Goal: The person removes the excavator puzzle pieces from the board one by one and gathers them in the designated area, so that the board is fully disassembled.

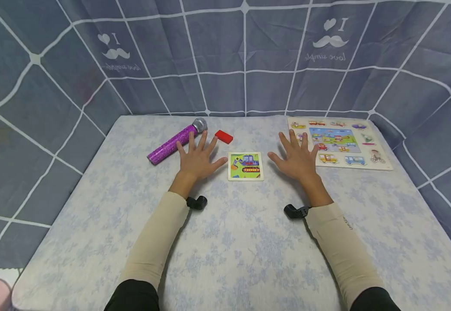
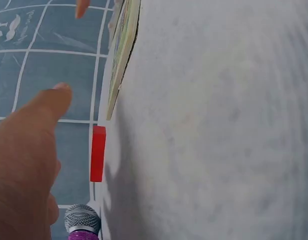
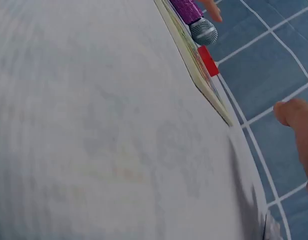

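Between left hand [image 1: 197, 163] and right hand [image 1: 297, 160]: small digger picture board [image 1: 246, 166], nearer the left. Both palms down, fingers splayed wide, grips empty; forearms [image 1: 153, 242] reach forward, angled inward.

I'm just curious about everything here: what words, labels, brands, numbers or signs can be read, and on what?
"I", beside a heart and above a moustache: mirrored, twice on the blue-grey cloth in the head view.
"love simple": mirrored, below each moustache.
Small dark print on the right sleeve: too small to read.
White marks at the cloth's left edge: cut off, unreadable.
Picture tile, picture board, microphone: no readable words.
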A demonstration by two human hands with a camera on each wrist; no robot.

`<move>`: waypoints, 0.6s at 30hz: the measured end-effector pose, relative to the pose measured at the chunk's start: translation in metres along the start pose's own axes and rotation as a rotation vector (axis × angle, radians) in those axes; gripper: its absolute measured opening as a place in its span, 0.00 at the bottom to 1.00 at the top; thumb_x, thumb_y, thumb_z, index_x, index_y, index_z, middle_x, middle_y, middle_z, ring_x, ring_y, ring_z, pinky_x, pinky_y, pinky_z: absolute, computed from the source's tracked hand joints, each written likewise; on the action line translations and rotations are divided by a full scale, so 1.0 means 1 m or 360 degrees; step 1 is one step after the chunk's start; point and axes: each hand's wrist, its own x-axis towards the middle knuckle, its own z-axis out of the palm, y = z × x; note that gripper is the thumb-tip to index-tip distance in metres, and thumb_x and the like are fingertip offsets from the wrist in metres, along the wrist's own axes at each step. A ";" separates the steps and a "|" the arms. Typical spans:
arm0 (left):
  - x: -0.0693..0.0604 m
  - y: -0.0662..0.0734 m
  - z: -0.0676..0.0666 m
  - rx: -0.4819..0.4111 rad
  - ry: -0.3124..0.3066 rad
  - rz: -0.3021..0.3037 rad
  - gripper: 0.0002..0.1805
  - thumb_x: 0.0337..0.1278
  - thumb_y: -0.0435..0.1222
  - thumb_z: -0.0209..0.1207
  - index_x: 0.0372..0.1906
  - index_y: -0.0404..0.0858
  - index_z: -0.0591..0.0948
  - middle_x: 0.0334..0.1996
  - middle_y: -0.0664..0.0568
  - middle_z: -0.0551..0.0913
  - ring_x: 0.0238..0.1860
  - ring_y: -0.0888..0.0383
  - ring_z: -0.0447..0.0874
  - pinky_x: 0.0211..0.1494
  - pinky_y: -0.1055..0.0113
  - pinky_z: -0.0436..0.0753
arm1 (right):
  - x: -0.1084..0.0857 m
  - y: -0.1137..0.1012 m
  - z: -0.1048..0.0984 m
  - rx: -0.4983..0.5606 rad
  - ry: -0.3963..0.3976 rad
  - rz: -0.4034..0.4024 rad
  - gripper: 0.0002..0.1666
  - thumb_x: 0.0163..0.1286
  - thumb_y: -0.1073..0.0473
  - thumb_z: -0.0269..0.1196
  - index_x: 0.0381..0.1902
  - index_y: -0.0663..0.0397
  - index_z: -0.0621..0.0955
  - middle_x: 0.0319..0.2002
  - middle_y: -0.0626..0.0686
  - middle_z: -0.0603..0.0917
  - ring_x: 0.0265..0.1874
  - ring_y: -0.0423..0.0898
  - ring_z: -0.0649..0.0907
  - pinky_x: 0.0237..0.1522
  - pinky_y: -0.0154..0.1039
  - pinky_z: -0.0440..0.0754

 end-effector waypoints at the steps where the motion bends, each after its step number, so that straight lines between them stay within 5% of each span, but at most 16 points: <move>1: -0.001 0.000 -0.001 0.0003 0.0000 0.0009 0.50 0.61 0.76 0.35 0.83 0.58 0.46 0.82 0.51 0.35 0.78 0.38 0.21 0.67 0.28 0.26 | 0.000 -0.002 0.000 -0.0007 0.0004 -0.0012 0.54 0.68 0.18 0.42 0.83 0.38 0.50 0.82 0.54 0.42 0.77 0.65 0.35 0.65 0.76 0.29; 5: -0.005 0.001 -0.006 -0.0025 -0.0093 0.0140 0.49 0.62 0.74 0.40 0.83 0.56 0.49 0.82 0.51 0.41 0.79 0.38 0.31 0.71 0.30 0.35 | 0.000 -0.018 -0.006 -0.0020 -0.0017 -0.0113 0.52 0.70 0.22 0.46 0.83 0.40 0.51 0.81 0.56 0.44 0.77 0.66 0.38 0.65 0.75 0.28; 10: -0.010 0.001 -0.007 -0.0264 -0.0307 0.0406 0.49 0.60 0.68 0.57 0.80 0.49 0.60 0.79 0.49 0.56 0.77 0.39 0.52 0.73 0.37 0.54 | 0.002 -0.055 -0.014 -0.0022 -0.0225 -0.0462 0.42 0.74 0.36 0.56 0.78 0.47 0.64 0.78 0.59 0.59 0.77 0.64 0.52 0.66 0.74 0.28; 14: -0.013 -0.001 -0.003 -0.0361 -0.0320 0.0495 0.46 0.59 0.63 0.63 0.77 0.47 0.66 0.78 0.51 0.60 0.76 0.40 0.55 0.73 0.41 0.57 | 0.012 -0.083 -0.009 -0.0011 -0.0393 -0.0670 0.29 0.75 0.46 0.61 0.69 0.49 0.76 0.67 0.58 0.74 0.68 0.59 0.69 0.68 0.71 0.46; 18: -0.015 0.001 -0.001 -0.0402 -0.0300 0.0565 0.41 0.61 0.58 0.65 0.75 0.47 0.70 0.77 0.51 0.63 0.77 0.43 0.55 0.73 0.42 0.58 | 0.029 -0.096 0.002 -0.0010 -0.0473 -0.0655 0.18 0.77 0.56 0.57 0.61 0.49 0.80 0.53 0.55 0.79 0.51 0.54 0.76 0.56 0.61 0.62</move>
